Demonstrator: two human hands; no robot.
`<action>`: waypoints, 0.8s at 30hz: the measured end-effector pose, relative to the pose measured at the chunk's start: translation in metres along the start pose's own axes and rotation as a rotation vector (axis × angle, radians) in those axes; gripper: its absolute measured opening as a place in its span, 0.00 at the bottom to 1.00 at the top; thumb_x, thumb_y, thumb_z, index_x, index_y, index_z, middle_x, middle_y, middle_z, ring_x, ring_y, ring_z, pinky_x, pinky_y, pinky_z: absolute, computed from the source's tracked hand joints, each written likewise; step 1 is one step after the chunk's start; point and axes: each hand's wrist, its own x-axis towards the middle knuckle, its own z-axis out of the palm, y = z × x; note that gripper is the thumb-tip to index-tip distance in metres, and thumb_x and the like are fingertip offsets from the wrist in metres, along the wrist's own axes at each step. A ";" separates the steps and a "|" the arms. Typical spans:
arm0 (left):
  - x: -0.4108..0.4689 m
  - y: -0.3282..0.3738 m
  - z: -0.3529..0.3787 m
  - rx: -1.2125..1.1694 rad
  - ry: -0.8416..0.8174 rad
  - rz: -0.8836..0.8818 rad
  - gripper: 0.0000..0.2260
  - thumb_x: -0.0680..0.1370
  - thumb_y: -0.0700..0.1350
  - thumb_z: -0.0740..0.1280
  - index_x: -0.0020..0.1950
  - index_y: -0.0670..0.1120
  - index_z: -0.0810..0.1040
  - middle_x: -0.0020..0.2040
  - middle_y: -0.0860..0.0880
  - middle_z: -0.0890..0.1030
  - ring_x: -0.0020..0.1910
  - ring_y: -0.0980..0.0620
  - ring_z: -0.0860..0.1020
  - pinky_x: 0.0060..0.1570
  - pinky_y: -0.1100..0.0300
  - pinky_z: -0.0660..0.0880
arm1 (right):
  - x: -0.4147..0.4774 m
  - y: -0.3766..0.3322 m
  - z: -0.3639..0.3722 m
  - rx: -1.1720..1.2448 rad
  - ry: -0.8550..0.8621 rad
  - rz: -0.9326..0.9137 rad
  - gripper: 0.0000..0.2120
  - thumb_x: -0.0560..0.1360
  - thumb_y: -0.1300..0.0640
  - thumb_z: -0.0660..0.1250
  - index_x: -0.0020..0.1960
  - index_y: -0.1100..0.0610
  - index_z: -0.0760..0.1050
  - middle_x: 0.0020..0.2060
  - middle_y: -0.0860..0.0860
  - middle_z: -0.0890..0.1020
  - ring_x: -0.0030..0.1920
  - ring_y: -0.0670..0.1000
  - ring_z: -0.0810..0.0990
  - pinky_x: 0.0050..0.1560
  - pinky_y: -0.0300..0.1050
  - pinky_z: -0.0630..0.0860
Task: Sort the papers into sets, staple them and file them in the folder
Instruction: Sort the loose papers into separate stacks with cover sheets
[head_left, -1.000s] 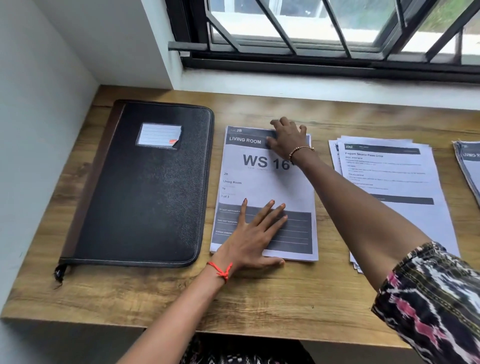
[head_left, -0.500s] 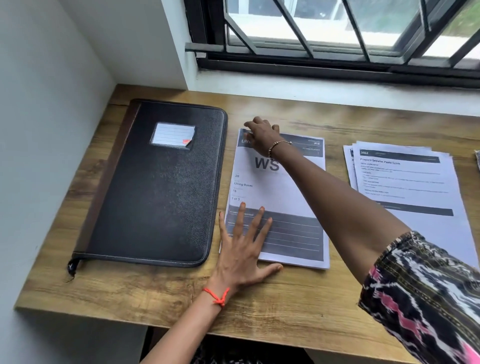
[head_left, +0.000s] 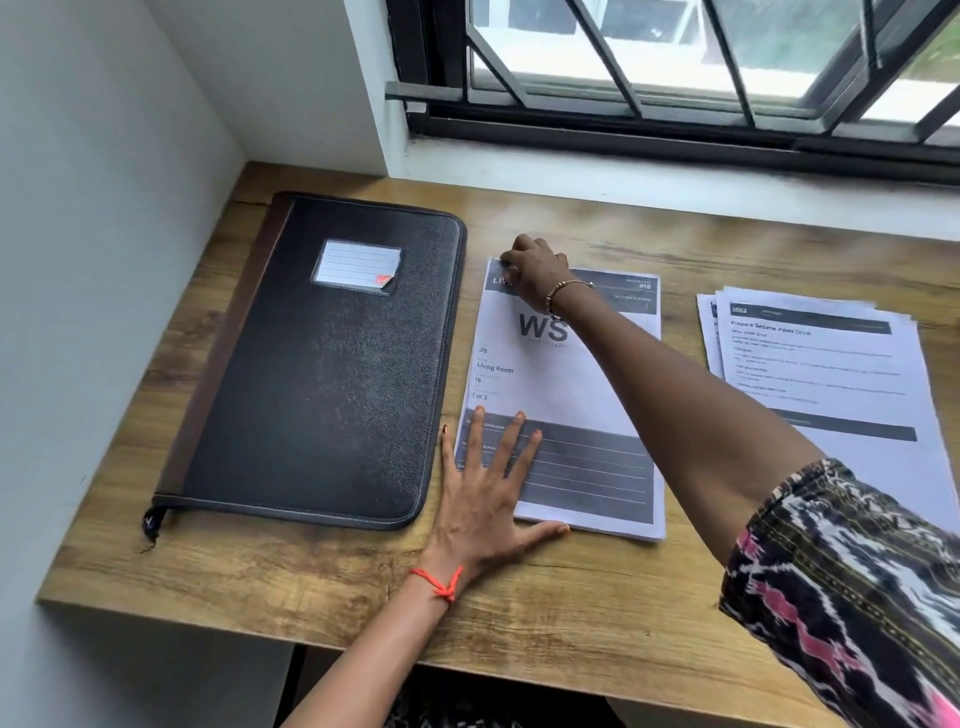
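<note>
Your right hand (head_left: 535, 270) has slid left along the top of the set (head_left: 571, 384) and now sits on its upper-left corner. Knuckles up, fingers bent down over the corner; can't tell if they pinch the sheets or only press. Your left hand (head_left: 483, 499) has shifted left too and is flat and wide on the set's lower-left corner. Its fingers are spread, the little finger off the paper in the gap toward the folder (head_left: 322, 364), the thumb on the table (head_left: 260, 582) just below the bottom edge.

The set lies flat at centre frame, top sheet reading "WS", "Living Room", "1 of 3". The folder is just left of it, black, zipped shut, lying flat, with a lined label (head_left: 356, 265) near its top. A loose fanned stack (head_left: 831, 374) lies at right, apart from the set, partly hidden by your right arm. A barred window (head_left: 675, 67) runs across the top of the frame. You have a red thread (head_left: 439, 584) on the left wrist and a bead bracelet (head_left: 566, 291) on the right.
</note>
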 end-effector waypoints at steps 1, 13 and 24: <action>0.000 0.000 0.000 -0.007 -0.003 0.002 0.46 0.66 0.77 0.50 0.76 0.50 0.56 0.77 0.48 0.54 0.74 0.35 0.52 0.67 0.30 0.47 | -0.001 0.000 0.000 -0.022 -0.014 -0.003 0.15 0.79 0.60 0.56 0.65 0.61 0.70 0.63 0.57 0.67 0.65 0.57 0.64 0.62 0.56 0.64; -0.002 -0.001 -0.004 -0.004 0.021 0.036 0.46 0.67 0.77 0.49 0.75 0.49 0.60 0.76 0.45 0.59 0.74 0.37 0.54 0.66 0.31 0.48 | -0.074 0.035 0.020 0.288 0.331 0.071 0.24 0.79 0.53 0.58 0.73 0.59 0.60 0.72 0.54 0.63 0.72 0.53 0.60 0.73 0.51 0.49; -0.005 0.004 -0.011 -0.088 0.012 -0.125 0.38 0.78 0.64 0.42 0.73 0.35 0.61 0.74 0.36 0.59 0.74 0.41 0.56 0.72 0.50 0.47 | -0.165 -0.004 0.065 0.010 0.132 -0.210 0.34 0.73 0.40 0.37 0.76 0.53 0.52 0.76 0.48 0.52 0.76 0.47 0.49 0.73 0.47 0.43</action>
